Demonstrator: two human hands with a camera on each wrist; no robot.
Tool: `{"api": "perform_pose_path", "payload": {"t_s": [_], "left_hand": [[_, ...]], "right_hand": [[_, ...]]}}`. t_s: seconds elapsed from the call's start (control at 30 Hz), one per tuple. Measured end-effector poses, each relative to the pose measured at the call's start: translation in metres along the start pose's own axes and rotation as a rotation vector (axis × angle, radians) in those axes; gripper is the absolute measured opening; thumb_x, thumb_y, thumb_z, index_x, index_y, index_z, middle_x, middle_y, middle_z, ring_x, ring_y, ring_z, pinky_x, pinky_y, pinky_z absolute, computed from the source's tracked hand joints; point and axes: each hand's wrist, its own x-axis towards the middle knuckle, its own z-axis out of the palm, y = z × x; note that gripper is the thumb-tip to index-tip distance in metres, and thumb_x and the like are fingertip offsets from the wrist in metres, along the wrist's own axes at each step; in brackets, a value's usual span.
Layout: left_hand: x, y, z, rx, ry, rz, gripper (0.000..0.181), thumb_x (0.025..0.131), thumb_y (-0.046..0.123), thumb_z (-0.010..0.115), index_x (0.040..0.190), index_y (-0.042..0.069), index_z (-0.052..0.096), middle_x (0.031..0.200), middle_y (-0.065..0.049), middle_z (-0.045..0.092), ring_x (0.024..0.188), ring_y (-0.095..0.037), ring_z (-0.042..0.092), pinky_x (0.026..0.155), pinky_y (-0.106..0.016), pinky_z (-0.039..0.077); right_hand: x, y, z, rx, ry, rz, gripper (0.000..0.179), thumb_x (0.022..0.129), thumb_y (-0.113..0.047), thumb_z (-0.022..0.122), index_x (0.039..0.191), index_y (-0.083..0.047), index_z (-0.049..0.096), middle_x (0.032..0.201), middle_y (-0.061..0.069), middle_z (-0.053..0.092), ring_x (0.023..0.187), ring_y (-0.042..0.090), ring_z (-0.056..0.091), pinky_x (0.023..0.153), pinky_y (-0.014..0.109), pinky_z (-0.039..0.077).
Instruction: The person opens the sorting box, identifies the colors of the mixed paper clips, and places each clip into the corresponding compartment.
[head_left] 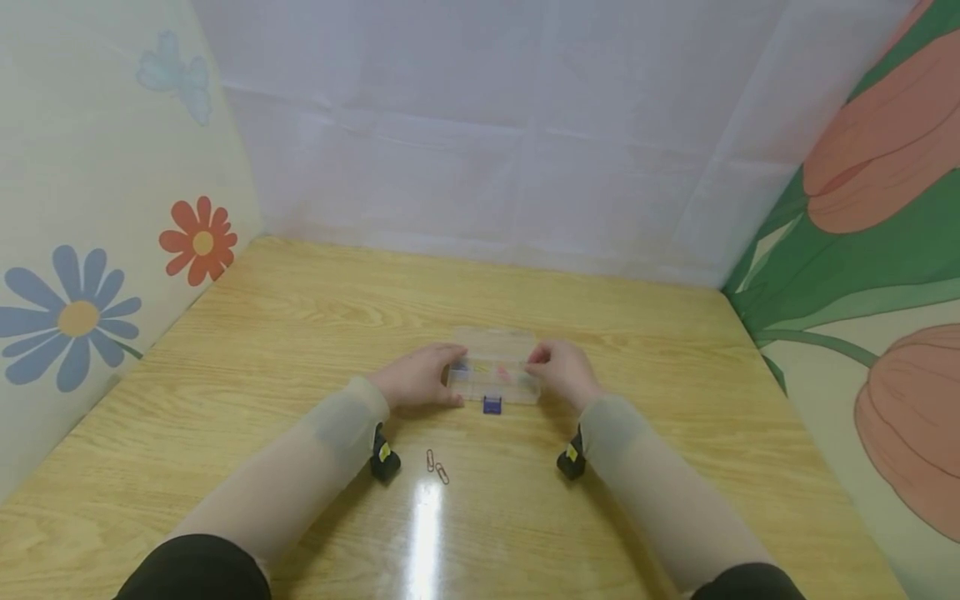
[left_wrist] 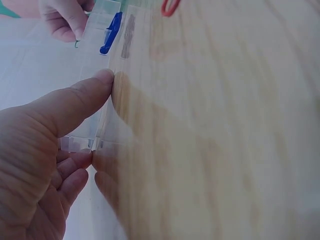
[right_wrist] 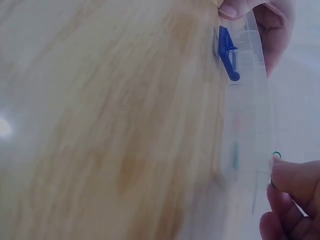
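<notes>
A clear plastic compartment box (head_left: pixel 517 392) lies on the table with its lid (head_left: pixel 495 338) raised at the back. Its blue latch (head_left: pixel 492 406) faces me. My left hand (head_left: pixel 420 377) holds the box's left end, thumb along the front wall and fingers around the side. Over the right end, my right hand (head_left: pixel 567 373) pinches a small green paper clip (right_wrist: pixel 277 154) between thumb and fingers. Only a loop of the clip shows. Inside the box, small coloured pieces, one of them pinkish red (head_left: pixel 504 375), show blurred through the plastic.
Two reddish paper clips (head_left: pixel 442 473) lie on the wooden table (head_left: pixel 300 308), in front of the box and to its left. A white cloth (head_left: pixel 480 150) hangs behind the table. Flower-patterned panels (head_left: pixel 75 208) stand at both sides.
</notes>
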Motion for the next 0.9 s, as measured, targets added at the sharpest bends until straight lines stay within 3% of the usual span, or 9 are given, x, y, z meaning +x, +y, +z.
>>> {"api": "perform_pose_path", "payload": {"t_s": [0.23,0.57,0.9], "left_hand": [[-0.001,0.001,-0.001,-0.001,-0.005,-0.009,0.092,0.076,0.042,0.079,0.149,0.008,0.034,0.152,-0.012,0.036,0.139,-0.031,0.032,0.116,-0.046,0.023],[-0.001,0.001,-0.001,0.012,-0.004,-0.004,0.092,0.077,0.043,0.078,0.149,0.008,0.034,0.152,-0.011,0.035,0.139,-0.03,0.032,0.116,-0.046,0.023],[-0.001,0.0,-0.001,0.0,-0.001,-0.003,0.092,0.076,0.043,0.079,0.149,0.007,0.034,0.152,-0.011,0.036,0.139,-0.03,0.033,0.115,-0.047,0.023]], "right_hand": [[0.001,0.001,0.002,-0.025,-0.002,0.005,0.011,0.087,-0.019,0.07,0.094,-0.01,0.067,0.093,0.004,0.065,0.087,0.021,0.058,0.078,0.035,0.049],[0.0,-0.003,0.002,0.028,-0.017,0.042,0.018,0.088,-0.021,0.07,0.103,-0.012,0.068,0.1,0.003,0.065,0.095,0.022,0.059,0.088,0.039,0.05],[-0.012,-0.014,0.005,-0.002,-0.009,-0.031,0.014,0.087,-0.022,0.071,0.098,-0.013,0.07,0.096,0.001,0.066,0.093,0.02,0.059,0.085,0.038,0.05]]}}
